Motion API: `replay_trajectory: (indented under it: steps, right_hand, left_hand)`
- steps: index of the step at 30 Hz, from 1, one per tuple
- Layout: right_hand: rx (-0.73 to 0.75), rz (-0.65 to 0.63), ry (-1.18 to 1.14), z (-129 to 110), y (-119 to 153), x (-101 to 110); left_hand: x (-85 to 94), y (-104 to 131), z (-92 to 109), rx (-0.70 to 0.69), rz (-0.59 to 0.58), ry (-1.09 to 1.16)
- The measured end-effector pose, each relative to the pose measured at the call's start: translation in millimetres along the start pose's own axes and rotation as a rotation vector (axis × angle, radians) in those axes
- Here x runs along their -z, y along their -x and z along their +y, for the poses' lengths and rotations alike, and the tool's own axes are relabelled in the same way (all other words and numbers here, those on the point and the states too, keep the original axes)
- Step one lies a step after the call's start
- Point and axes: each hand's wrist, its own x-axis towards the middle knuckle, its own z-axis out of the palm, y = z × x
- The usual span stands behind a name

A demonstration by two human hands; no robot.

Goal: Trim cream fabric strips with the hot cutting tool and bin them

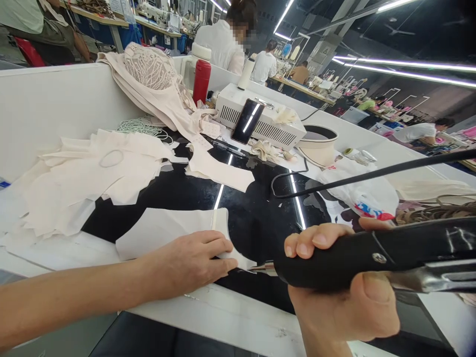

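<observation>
The left hand point(195, 255) lies palm down, fingers loosely spread and bent, pressing on a pale cloth piece point(156, 230) on the black board point(256, 208) near the table's front edge. The right hand point(334, 312) has its fingers wrapped around a black tool point(327, 270), whose metal tip point(266, 268) is at the cloth's right-hand corner; whether they touch cannot be told.

If the tip is hot (it may be a glue gun), a slip could burn the left thumb, which lies close by. Light pressure could let the cloth skid or wrinkle, and a black cord point(372, 173), looping above the board, might snag the right arm.

The board is glossy, reflecting the ceiling lights. Cut pieces point(111, 158) are heaped at left, with another piece point(223, 171) farther back. Behind stand a vented box point(286, 130) with a phone point(247, 121) leaning on it, a red bottle point(201, 81) and a lacy garment point(152, 74). Beyond the low partition, other people sit among rows of sewing machines.
</observation>
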Motion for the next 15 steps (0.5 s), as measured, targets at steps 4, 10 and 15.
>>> replay_trajectory:
  steps: [4,10,15]
  right_hand:
    - [0.024,0.021,0.021,1,1,-5]
    - [0.047,0.029,0.049,7,-9,0]
    - [0.045,0.073,0.043,14,-28,7]
  left_hand:
    - [-1.2,0,0,-0.006,-0.006,0.029]
    - [11.7,4,-15,0.080,-0.004,0.097]
    - [26.4,9,-27,0.088,-0.084,0.020]
